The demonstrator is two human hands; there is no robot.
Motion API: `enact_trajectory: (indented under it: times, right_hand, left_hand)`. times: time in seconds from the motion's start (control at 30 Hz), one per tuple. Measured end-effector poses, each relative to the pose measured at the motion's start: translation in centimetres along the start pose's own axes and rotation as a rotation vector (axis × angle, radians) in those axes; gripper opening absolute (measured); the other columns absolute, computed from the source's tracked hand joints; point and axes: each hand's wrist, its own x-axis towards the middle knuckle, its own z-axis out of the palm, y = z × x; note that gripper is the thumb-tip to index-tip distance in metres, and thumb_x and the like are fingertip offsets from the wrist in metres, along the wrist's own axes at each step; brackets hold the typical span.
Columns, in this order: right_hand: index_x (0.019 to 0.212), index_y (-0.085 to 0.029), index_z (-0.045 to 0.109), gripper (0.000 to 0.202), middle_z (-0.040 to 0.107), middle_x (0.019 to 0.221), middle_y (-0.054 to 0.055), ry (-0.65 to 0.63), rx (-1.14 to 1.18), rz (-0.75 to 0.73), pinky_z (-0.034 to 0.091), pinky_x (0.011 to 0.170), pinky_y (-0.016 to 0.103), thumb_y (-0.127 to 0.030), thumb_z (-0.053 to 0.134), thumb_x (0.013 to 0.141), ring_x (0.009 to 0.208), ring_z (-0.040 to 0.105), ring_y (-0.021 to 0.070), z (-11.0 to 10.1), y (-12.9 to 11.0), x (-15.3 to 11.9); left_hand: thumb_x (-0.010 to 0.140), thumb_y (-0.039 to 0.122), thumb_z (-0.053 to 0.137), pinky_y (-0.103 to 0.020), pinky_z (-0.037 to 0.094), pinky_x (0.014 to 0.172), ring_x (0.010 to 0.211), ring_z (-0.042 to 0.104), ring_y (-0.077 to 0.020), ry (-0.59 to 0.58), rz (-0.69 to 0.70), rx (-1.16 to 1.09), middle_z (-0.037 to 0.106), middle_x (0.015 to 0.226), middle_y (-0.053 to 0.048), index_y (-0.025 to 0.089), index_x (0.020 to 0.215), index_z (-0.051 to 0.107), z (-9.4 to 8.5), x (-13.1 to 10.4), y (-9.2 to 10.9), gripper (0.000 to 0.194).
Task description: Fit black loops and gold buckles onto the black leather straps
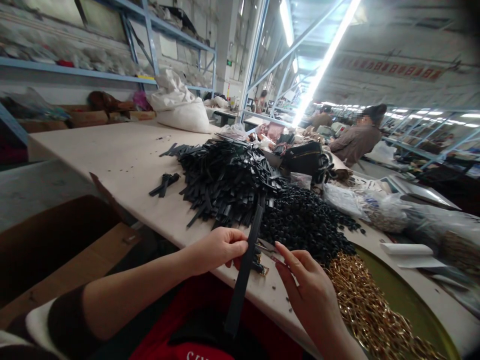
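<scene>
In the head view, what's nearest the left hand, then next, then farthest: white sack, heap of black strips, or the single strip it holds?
1. Single strip: pinched in the left hand.
2. Heap of black strips: beyond the hand.
3. White sack: far back, leftward.

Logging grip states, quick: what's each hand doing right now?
Left hand: closed, fingers pinching a black strip.
Right hand: closed, holding a slim tool, its exact type unclear.

Black strip, gold hardware, olive tray
</scene>
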Motion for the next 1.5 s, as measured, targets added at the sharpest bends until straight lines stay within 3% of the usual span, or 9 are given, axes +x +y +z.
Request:
enact_trajectory:
  times: [0.27, 0.57, 0.83, 1.17, 1.5]
  right_hand:
    - [0.115, -0.023, 0.055, 0.031, 0.058, 0.083, 0.005, -0.148, 0.312, 0.086, 0.048, 0.057, 0.023, -0.026, 0.042, 0.087, 0.068, 0.058, 0.0142, 0.2, -0.6, -0.1]
    - [0.116, -0.022, 0.054, 0.032, 0.059, 0.088, 0.007, -0.264, 0.248, 0.038, 0.049, 0.063, 0.026, -0.028, 0.041, 0.088, 0.076, 0.059, 0.0164, -0.1, 0.4, 0.1]
    - [0.114, -0.022, 0.057, 0.03, 0.059, 0.084, 0.007, -0.363, 0.236, -0.038, 0.047, 0.064, 0.027, -0.026, 0.042, 0.087, 0.074, 0.058, 0.016, -0.8, 0.1, 0.4]
    - [0.115, -0.023, 0.055, 0.03, 0.058, 0.08, 0.006, -0.34, 0.3, -0.127, 0.046, 0.061, 0.027, -0.025, 0.043, 0.088, 0.07, 0.055, 0.0149, -0.7, 0.3, 0.1]
    - [0.105, -0.022, 0.06, 0.025, 0.056, 0.076, 0.005, -0.321, 0.313, -0.124, 0.043, 0.06, 0.027, -0.023, 0.044, 0.087, 0.069, 0.053, 0.0155, -0.4, 0.6, -0.4]
  left_hand:
    - [0.076, 0.028, 0.048, -0.017, 0.034, 0.045, 0.054, 0.052, -0.0086, -0.031, -0.042, -0.073, 0.059, 0.065, 0.0, 0.012, 0.081, 0.061, 0.0, 0.4, -1.0, 0.022]
    - [0.074, 0.027, 0.051, -0.017, 0.034, 0.047, 0.051, 0.048, -0.0064, -0.073, -0.093, -0.101, 0.057, 0.061, 0.003, 0.013, 0.072, 0.059, -0.3, 0.1, -1.0, 0.016]
    - [0.07, 0.023, 0.054, -0.017, 0.034, 0.045, 0.045, 0.047, -0.0061, -0.13, -0.227, -0.134, 0.056, 0.053, 0.004, 0.013, 0.07, 0.059, -0.4, -0.2, -0.7, 0.011]
    - [0.069, 0.024, 0.056, -0.017, 0.034, 0.043, 0.04, 0.045, -0.0052, -0.196, -0.294, -0.154, 0.056, 0.049, 0.006, 0.014, 0.072, 0.06, -0.4, -0.1, -0.5, 0.011]
    - [0.07, 0.024, 0.054, -0.016, 0.033, 0.041, 0.038, 0.043, -0.0051, -0.236, -0.278, -0.109, 0.053, 0.046, 0.006, 0.014, 0.071, 0.059, -0.1, -0.1, -0.5, 0.012]
